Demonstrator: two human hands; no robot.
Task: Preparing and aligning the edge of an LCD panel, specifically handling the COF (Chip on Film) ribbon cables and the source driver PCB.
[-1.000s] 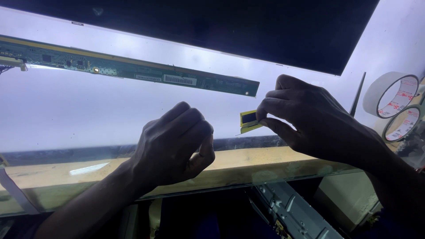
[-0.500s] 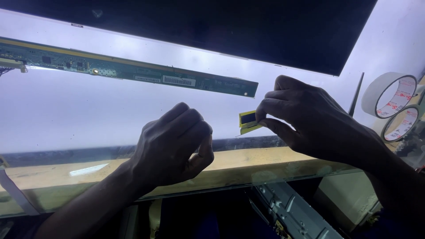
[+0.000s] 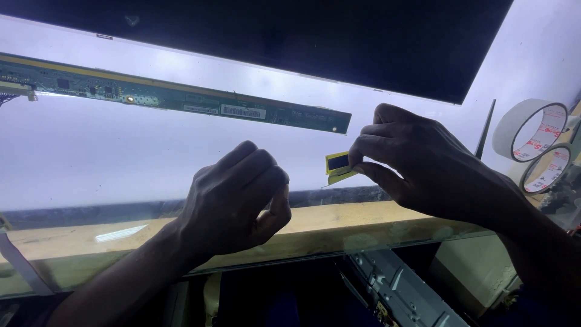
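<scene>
Work surface: a lit white panel [image 3: 121,163], glowing, with a wooden edge [image 3: 339,221] along its near side. A dark screen [image 3: 302,36] lies across the top. A long green circuit board [image 3: 175,100] lies slantwise on the panel, left of centre. 2 tape rolls [image 3: 532,130] stand at the right edge, just beside a thin dark rod [image 3: 486,130]. Metal framework [image 3: 393,287] shows below the edge.

Right hand [image 3: 423,163]: fingertips pinched on a small yellow tab [image 3: 339,166], held just above the panel, below the board's right end.

Left hand [image 3: 236,200]: curled into a loose fist, resting at the near edge; whether it holds anything, cannot tell.
</scene>
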